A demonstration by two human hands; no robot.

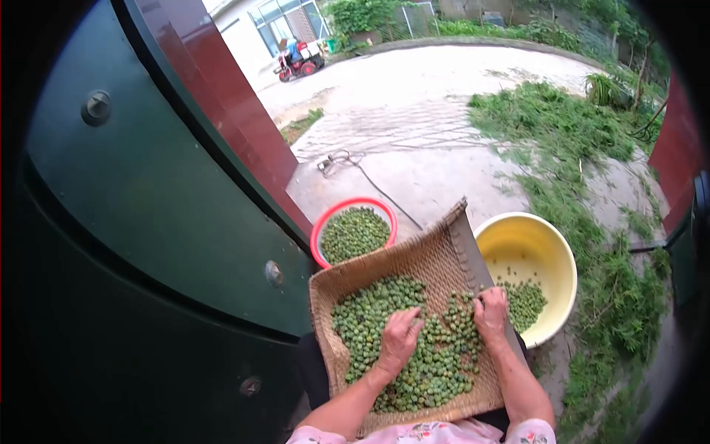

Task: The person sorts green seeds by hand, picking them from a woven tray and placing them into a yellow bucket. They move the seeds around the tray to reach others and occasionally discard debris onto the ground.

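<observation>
A woven winnowing basket rests on my lap, its far side tilted up. Small round green fruits cover much of its bottom, with a thinner patch near the middle. My left hand is over the fruits with its fingers curled together; what they hold, if anything, is hidden. At the basket's right edge is my right hand, fingers bent and pressed together close to a few fruits. I cannot make out what lies between them. Beside that hand stands a yellow basin with more green fruits in its bottom.
Behind the basket stands a red-rimmed bowl filled with green fruits. A dark green metal door closes off the left. Cut green branches lie along the right. A cable crosses the concrete; a red three-wheeler is parked far back.
</observation>
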